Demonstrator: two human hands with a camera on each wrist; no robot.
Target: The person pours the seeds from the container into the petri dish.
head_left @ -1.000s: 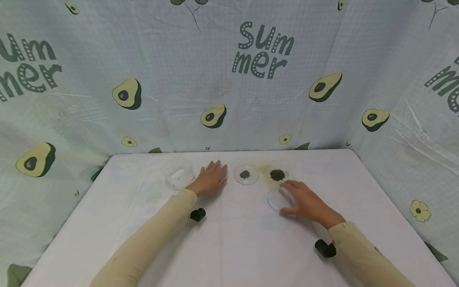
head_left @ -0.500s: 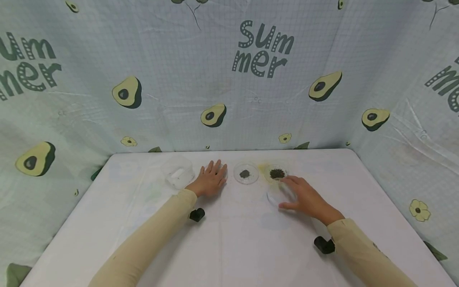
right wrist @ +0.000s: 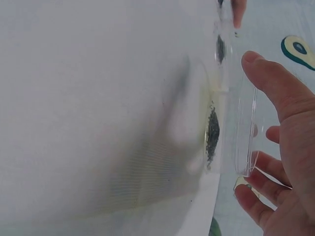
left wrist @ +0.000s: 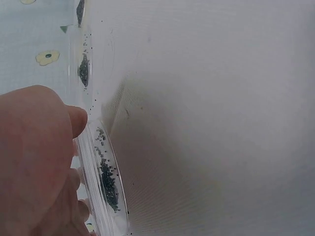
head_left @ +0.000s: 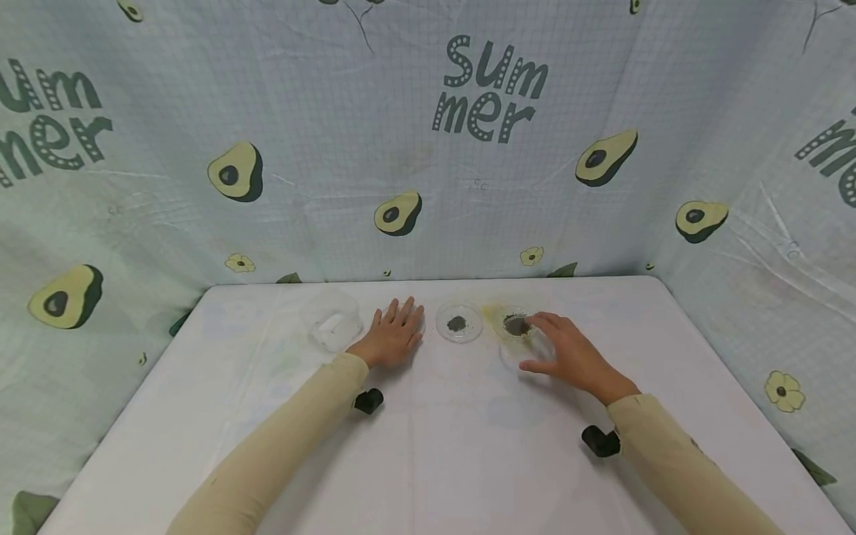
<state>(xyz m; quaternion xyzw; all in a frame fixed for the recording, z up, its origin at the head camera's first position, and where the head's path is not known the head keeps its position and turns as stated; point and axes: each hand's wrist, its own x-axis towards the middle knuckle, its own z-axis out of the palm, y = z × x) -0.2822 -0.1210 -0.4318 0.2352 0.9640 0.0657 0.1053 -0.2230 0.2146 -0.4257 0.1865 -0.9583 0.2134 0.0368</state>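
My right hand (head_left: 567, 353) holds a clear petri dish lid (right wrist: 245, 132) by its rim, thumb on one side and fingers on the other. The lid hangs tilted or level, I cannot tell which, just above a petri dish (right wrist: 208, 164) with dark granules (right wrist: 212, 130). My left hand (head_left: 391, 334) rests with fingers spread over another clear petri dish (left wrist: 88, 162), mostly hidden in the head view; the left wrist view shows dark granules (left wrist: 107, 182) inside it. Between the hands sits a third petri dish (head_left: 459, 339) with a small dark heap (head_left: 457, 324).
At the back left stand clear plastic pieces (head_left: 332, 327), faint against the white tabletop (head_left: 428, 461). A yellowish stain (head_left: 491, 316) marks the cloth near the right dish. Printed curtains (head_left: 307, 148) rise behind the table. A few loose granules lie near the dishes.
My right hand has moved slightly forward with the lid, which now overlaps the right dish's granules in the head view. The left hand has stayed in place.
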